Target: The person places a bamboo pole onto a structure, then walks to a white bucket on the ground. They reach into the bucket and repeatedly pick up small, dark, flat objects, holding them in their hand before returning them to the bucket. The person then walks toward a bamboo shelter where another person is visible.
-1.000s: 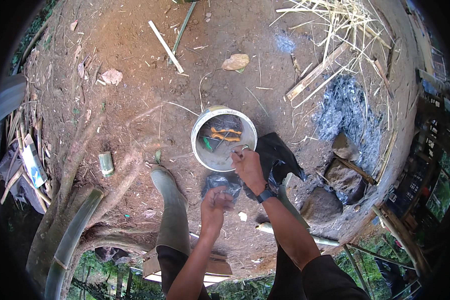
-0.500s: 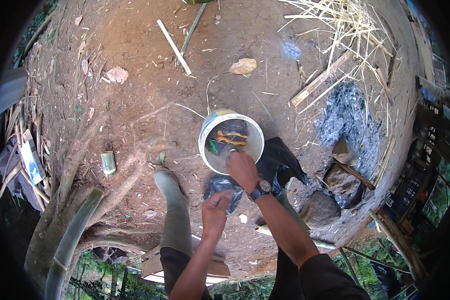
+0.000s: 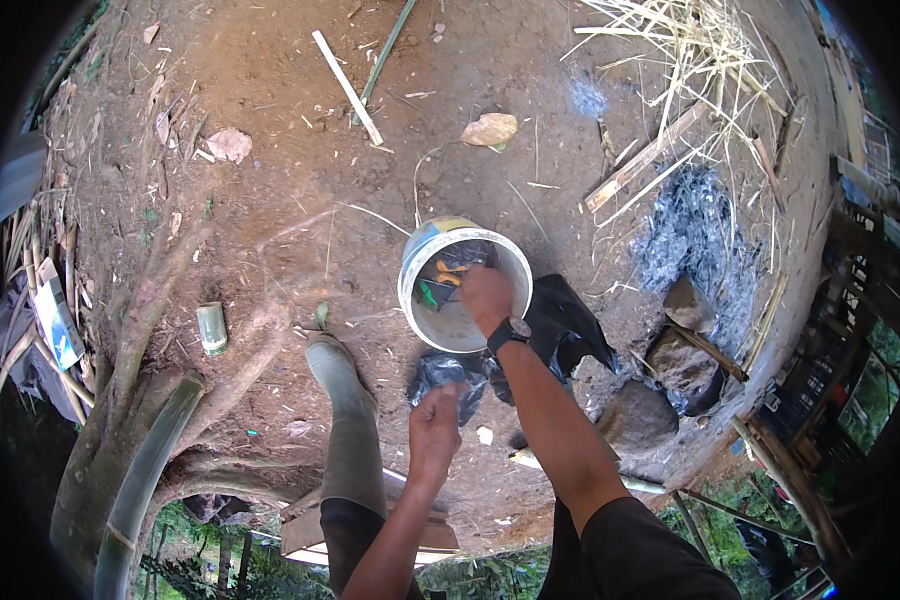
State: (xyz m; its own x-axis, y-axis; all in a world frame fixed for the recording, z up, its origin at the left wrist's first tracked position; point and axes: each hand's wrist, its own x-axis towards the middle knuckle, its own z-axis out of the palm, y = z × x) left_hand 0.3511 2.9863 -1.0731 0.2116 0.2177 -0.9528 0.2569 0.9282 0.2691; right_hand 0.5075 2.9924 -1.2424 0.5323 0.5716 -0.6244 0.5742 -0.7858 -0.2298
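Observation:
A white-rimmed bucket point(image 3: 526, 318) stands on the dirt in front of me. My right hand point(image 3: 487, 298), with a wristwatch point(image 3: 510, 331) on its wrist, reaches over the near rim into it; its fingers are mostly hidden. Inside, beside that hand, lie a dark bundle with orange bands point(image 3: 450, 270) and a small green piece point(image 3: 428, 293). Closer to me, my left hand point(image 3: 435, 425) is closed, thumb against fingers, and whatever it may hold cannot be made out. Crumpled thin dark plastic point(image 3: 436, 372) lies just beyond the left hand.
A black plastic bag point(image 3: 568, 325) lies right of the bucket. Stones point(image 3: 640, 418) and grey ash point(image 3: 692, 235) are farther right, below pale split strips point(image 3: 685, 50). My boot point(image 3: 348, 430) is at left, near a short bamboo piece point(image 3: 212, 328), tree roots and a bamboo pole point(image 3: 150, 480).
My right hand has moved right and a little farther forward inside the bucket, covering part of the dark bundle. The left hand stays closed in nearly the same place.

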